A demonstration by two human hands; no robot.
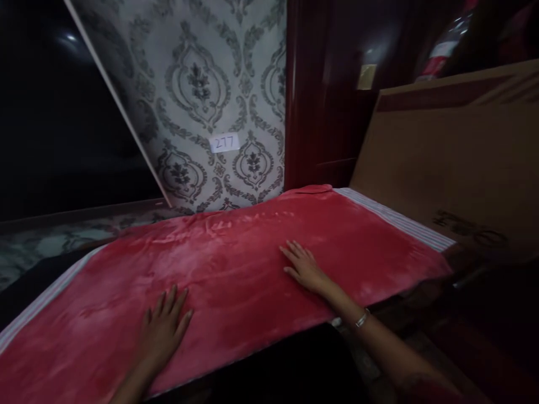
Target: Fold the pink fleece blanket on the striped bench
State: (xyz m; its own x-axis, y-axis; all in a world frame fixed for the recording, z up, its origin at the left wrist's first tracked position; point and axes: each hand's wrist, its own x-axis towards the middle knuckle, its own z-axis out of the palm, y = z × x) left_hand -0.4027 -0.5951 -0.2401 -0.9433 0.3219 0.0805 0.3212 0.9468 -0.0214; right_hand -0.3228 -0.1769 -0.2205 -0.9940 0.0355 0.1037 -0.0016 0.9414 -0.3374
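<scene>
A red, plush-looking cloth lies spread out across a long surface, with light, ruffled patches in its pile toward the left and far side. My left hand rests flat on the cloth near its front edge, fingers spread. Farther right, my right hand also lies on the cloth around its middle, fingers stretched out and apart. Neither hand grips anything. A striped cloth shows from under the red one at the right end, and similar stripes show along the left edge.
Beyond the cloth stands a patterned wall bearing a paper label marked 277. A large dark screen is at the left. On the right are a dark red door, a cardboard box and a bottle behind it.
</scene>
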